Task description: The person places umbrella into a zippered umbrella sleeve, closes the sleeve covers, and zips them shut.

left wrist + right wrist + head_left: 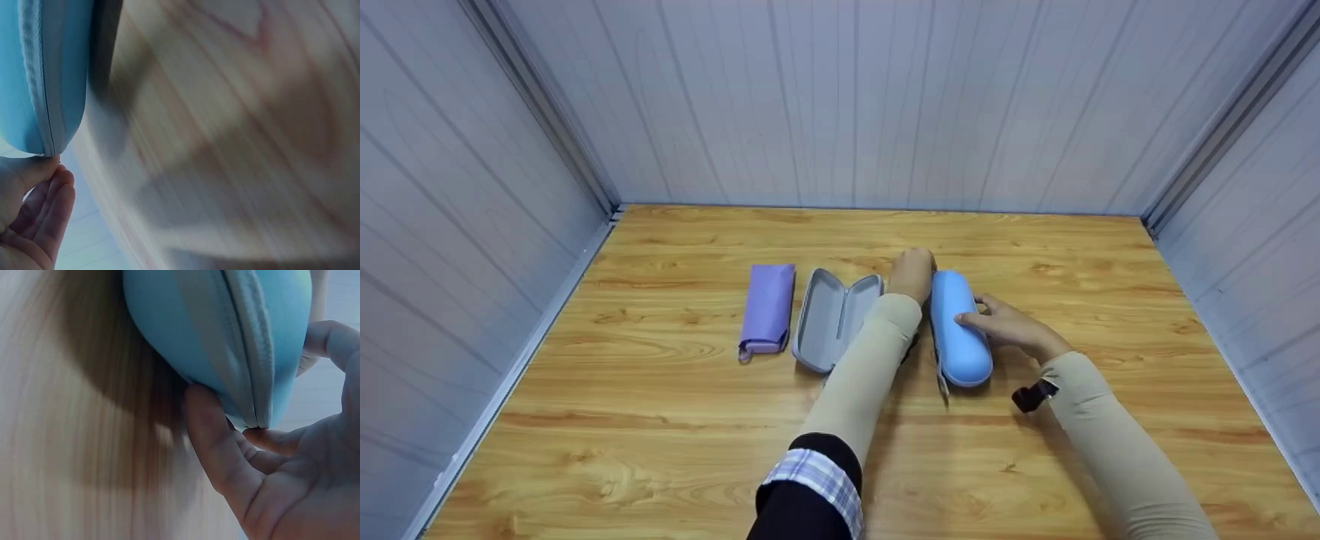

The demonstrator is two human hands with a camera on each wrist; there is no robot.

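Note:
A light-blue hard glasses case (960, 330) with a zip stands on its long side on the wooden table, a small strap (943, 384) hanging at its near end. My right hand (1011, 328) holds it from the right, thumb on top; in the right wrist view the fingers (211, 433) curl under its end beside the zip seam (253, 377). At the far left end is my left hand (913, 274). Its thumb and fingertips pinch together right at the end of the zip (50, 126) in the left wrist view; what lies between them is hidden.
Left of my left forearm an open grey clamshell case (819, 322) lies on the table (660, 435), partly covered by the sleeve. Further left is a purple pouch (769, 307). Pale panel walls (855, 105) enclose the back and both sides.

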